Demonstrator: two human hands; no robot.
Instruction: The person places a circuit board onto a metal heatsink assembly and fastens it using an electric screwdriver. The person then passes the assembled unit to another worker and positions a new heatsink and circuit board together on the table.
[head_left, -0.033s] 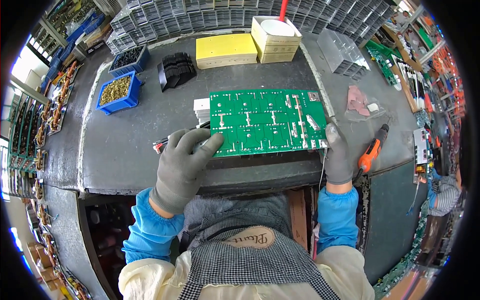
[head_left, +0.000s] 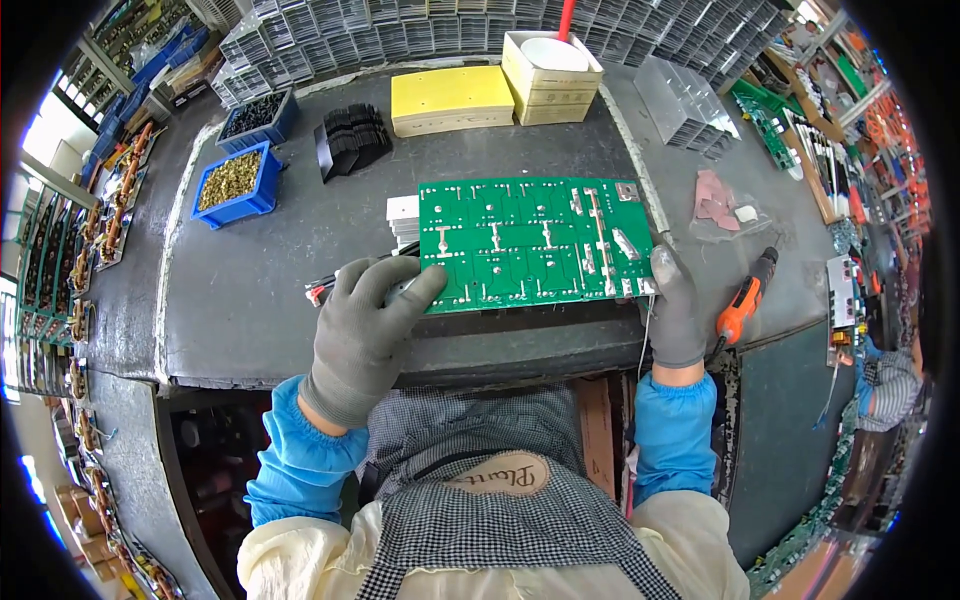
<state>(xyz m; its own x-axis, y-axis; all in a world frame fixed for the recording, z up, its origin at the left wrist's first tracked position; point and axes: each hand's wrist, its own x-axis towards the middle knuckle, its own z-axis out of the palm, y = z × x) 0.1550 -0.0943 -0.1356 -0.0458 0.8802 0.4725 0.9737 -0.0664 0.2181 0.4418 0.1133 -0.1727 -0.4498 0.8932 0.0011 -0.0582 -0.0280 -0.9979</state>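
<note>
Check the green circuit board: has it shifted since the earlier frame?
No. The green circuit board sits at the same spot relative to the yellow box and the orange screwdriver on the bench.

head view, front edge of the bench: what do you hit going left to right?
Left hand → green circuit board → right hand → orange screwdriver.
</note>
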